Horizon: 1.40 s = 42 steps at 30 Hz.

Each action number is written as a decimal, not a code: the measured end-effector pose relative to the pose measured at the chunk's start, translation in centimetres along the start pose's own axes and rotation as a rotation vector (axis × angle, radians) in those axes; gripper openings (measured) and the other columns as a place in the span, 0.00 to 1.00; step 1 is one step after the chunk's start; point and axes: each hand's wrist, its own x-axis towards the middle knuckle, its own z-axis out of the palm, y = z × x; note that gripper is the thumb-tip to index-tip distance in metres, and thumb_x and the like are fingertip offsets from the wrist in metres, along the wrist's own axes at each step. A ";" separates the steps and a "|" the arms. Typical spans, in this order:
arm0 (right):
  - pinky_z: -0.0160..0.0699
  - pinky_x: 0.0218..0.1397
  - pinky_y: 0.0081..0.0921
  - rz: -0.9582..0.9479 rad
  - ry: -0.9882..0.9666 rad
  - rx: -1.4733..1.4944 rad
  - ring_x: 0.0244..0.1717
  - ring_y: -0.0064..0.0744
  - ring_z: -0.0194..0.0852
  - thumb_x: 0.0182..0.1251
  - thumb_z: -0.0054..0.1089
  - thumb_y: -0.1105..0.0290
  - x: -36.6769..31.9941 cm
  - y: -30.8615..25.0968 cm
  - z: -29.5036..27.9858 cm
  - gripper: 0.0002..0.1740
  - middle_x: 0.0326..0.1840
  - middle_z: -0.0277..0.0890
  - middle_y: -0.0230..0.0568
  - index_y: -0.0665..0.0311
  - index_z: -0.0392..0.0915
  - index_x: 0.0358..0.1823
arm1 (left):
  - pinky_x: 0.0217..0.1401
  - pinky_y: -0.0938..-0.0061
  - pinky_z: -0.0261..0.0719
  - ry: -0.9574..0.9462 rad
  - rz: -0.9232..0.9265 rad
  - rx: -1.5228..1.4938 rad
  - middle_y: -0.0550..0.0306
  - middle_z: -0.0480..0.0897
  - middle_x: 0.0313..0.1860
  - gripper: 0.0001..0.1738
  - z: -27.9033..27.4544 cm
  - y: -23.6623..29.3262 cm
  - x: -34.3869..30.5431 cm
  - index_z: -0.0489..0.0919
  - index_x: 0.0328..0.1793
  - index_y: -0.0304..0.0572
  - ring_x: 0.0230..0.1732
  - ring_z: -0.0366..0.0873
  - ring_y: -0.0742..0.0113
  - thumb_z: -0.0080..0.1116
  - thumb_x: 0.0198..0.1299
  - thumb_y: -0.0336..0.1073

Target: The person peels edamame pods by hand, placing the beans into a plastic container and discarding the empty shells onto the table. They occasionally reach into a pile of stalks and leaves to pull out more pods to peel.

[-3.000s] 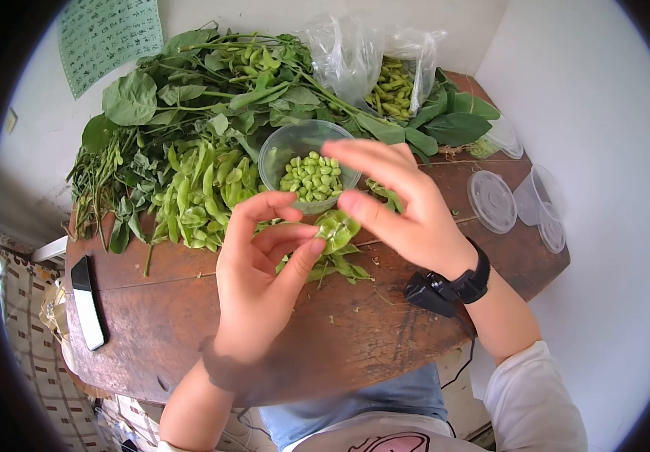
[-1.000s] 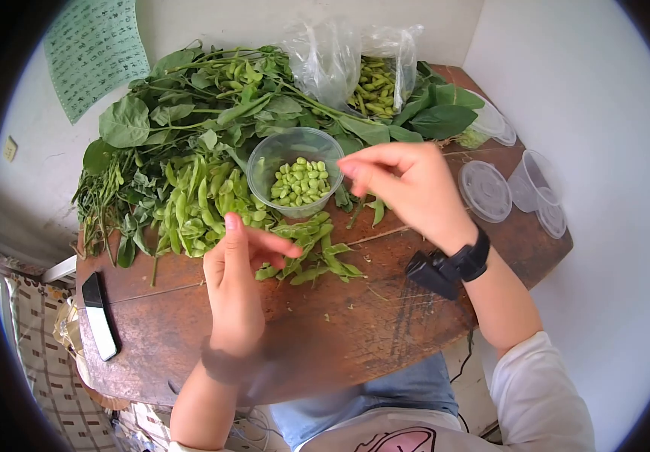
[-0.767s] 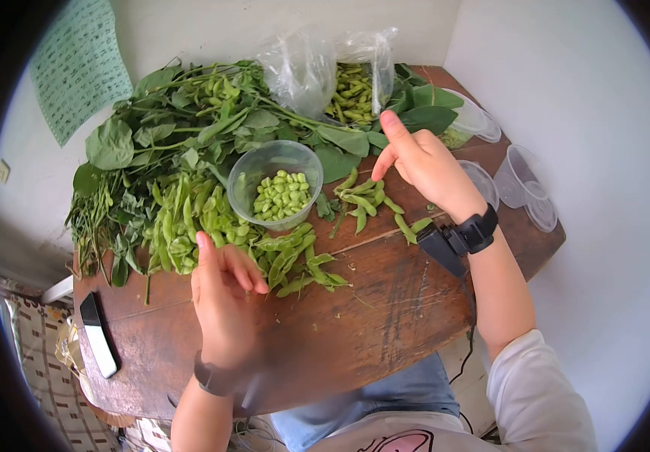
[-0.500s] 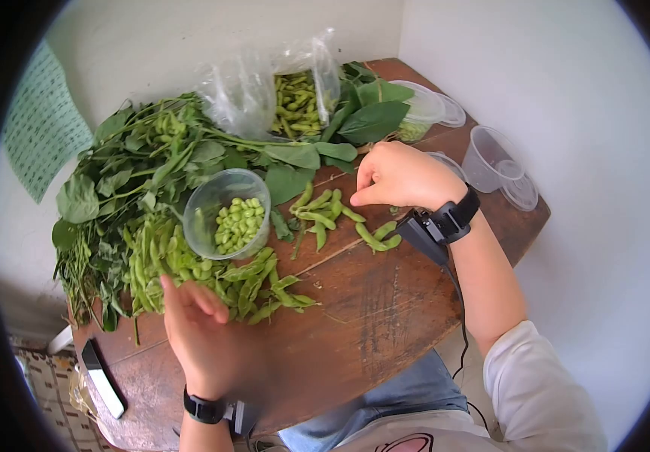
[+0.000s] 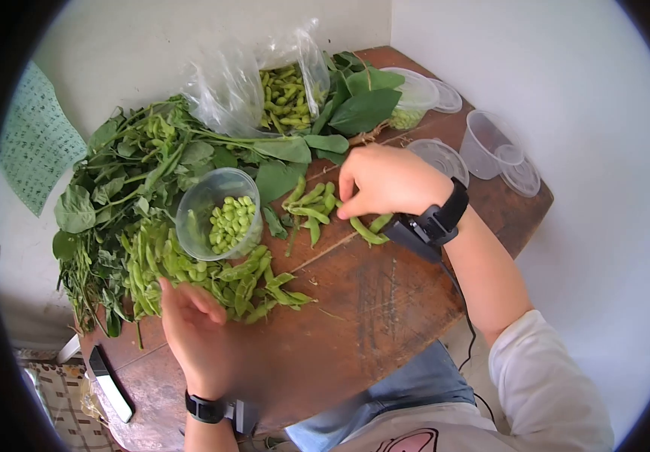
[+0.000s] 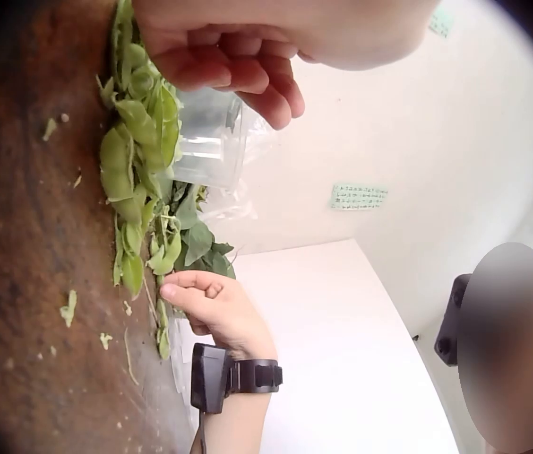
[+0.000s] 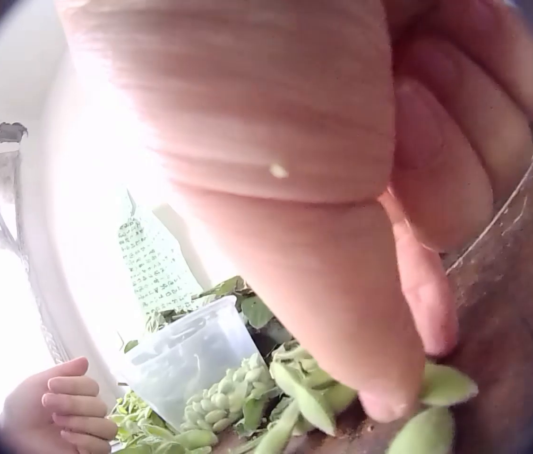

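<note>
My right hand (image 5: 393, 184) reaches down to a small group of edamame pods (image 5: 312, 203) right of the tub. In the right wrist view its thumb and index fingertip pinch an edamame pod (image 7: 448, 384), with other pods lying beside it. My left hand (image 5: 195, 331) holds nothing; its fingers are loosely bent beside a heap of flattened, split pods (image 5: 246, 286). Behind that heap stands a clear plastic tub (image 5: 189, 207) with shelled green beans (image 5: 231, 224) inside.
Leafy soybean stalks (image 5: 152, 162) cover the back left of the wooden table (image 5: 340, 316). A plastic bag of pods (image 5: 286, 98) stands behind. Lids (image 5: 442, 162) and an empty cup (image 5: 483, 143) lie at the right, a phone (image 5: 112, 384) at the left edge.
The left hand has let go of a split pod and drawn back from the tub. My right hand has moved right, past the tub, down to the pods there. The view has swung right.
</note>
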 end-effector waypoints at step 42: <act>0.81 0.53 0.21 -0.266 -0.079 0.971 0.47 0.27 0.84 0.66 0.65 0.74 -0.5 -7.8 5.5 0.13 0.44 0.86 0.43 0.68 0.82 0.51 | 0.33 0.84 0.74 -0.237 -0.048 0.372 0.60 0.87 0.38 0.11 -0.2 1.0 -0.5 0.83 0.48 0.36 0.32 0.76 0.80 0.62 0.66 0.36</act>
